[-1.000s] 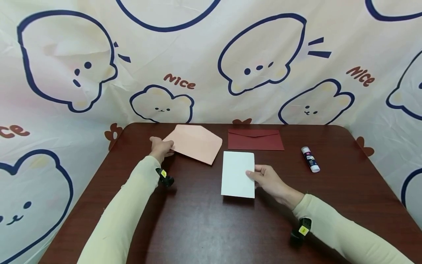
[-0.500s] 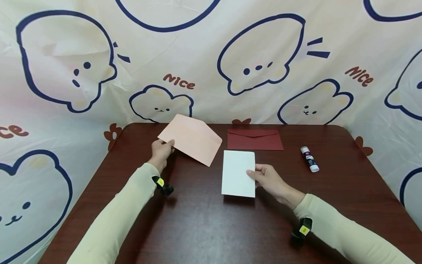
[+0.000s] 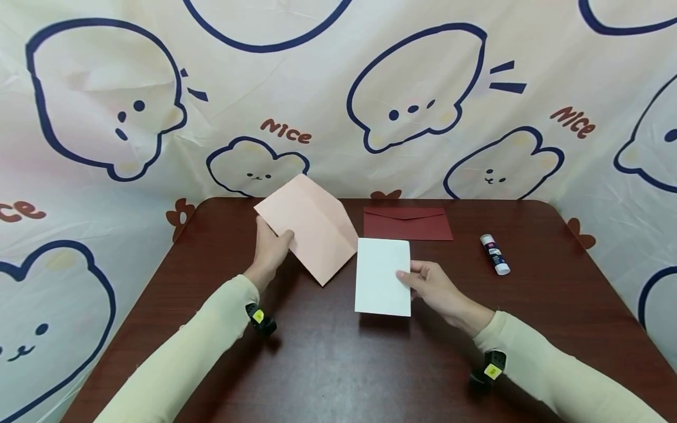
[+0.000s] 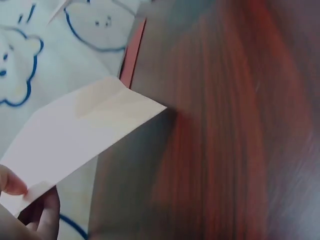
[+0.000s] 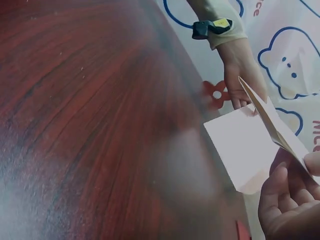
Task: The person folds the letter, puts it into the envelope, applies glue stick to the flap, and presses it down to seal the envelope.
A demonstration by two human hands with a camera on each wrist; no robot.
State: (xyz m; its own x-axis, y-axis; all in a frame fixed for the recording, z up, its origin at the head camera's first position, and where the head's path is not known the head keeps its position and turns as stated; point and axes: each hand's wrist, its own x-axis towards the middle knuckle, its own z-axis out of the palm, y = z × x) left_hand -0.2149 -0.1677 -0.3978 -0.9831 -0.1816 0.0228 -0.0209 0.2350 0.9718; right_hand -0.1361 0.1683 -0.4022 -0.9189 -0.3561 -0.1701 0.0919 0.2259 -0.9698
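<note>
My left hand [image 3: 270, 251] pinches a pale pink envelope [image 3: 312, 226] by its left edge, thumb on top and fingers beneath. The envelope is lifted and tilted, its flap side toward the right. In the left wrist view, the pink envelope [image 4: 85, 125] stretches out from the left hand [image 4: 35, 210]. My right hand [image 3: 436, 291] grips a white folded card [image 3: 382, 276] by its right edge, just above the table. In the right wrist view the card [image 5: 265, 117] stands slightly apart at its fold, held by the right hand [image 5: 290, 200]. The envelope's right corner lies close to the card's top left corner.
A dark red envelope [image 3: 407, 224] lies near the table's back edge, behind the card. A glue stick [image 3: 495, 254] lies to the right on the brown wooden table [image 3: 328, 364]. A cartoon-printed cloth [image 3: 328, 94] hangs behind the table and along its sides.
My left hand has lifted the pink envelope off the table and turned it clockwise, bringing its lower corner nearer. My right hand and the white card have barely moved.
</note>
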